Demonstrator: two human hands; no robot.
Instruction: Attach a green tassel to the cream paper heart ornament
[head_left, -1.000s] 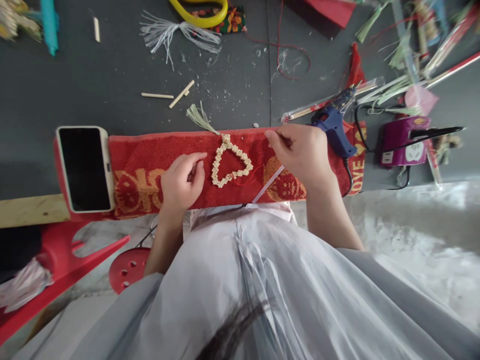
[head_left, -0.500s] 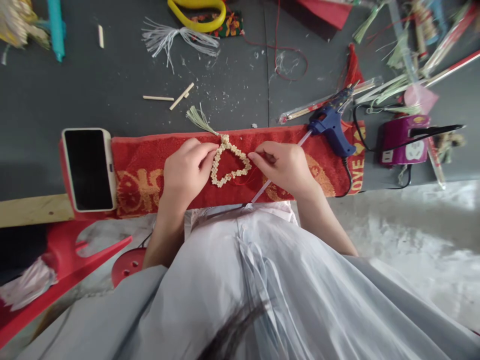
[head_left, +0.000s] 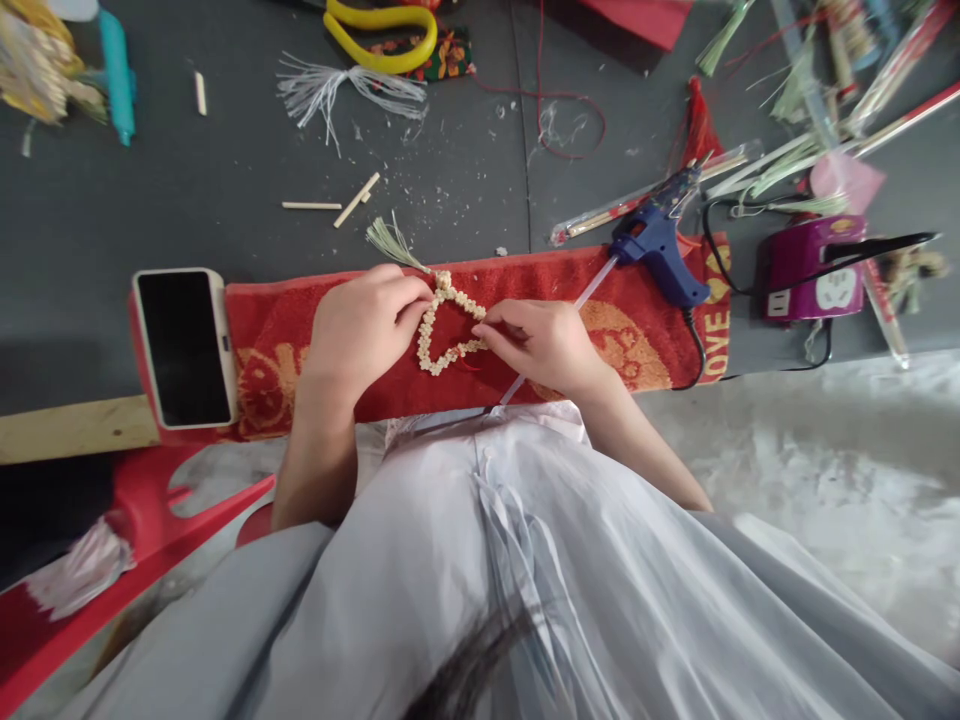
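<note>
A cream beaded bracelet [head_left: 424, 345] lies in a loose loop on the red towel [head_left: 375, 403]. At its top sits a larger bead [head_left: 444, 281] with a pale green tassel [head_left: 390, 242] trailing onto the table. My left hand [head_left: 364, 325] pinches the loop's upper left side between thumb and forefinger. On the other side, my right hand [head_left: 536, 340] is closed with its fingertips on the right edge of the strand, hiding a few beads there. A thin red thread [head_left: 466, 366] shows by the lower beads.
A blue glue gun [head_left: 664, 255] with a clear glue stick lies right of my hands, near a purple power socket [head_left: 814, 270]. On the left is a phone [head_left: 185, 345]. Yellow-handled scissors [head_left: 390, 62], a white tassel [head_left: 341, 85] and short sticks [head_left: 356, 200] lie farther back.
My right hand has moved slightly left and down along the loop's right side, now covering its right corner. The left hand keeps its pinch. The whole view has shifted a little.
</note>
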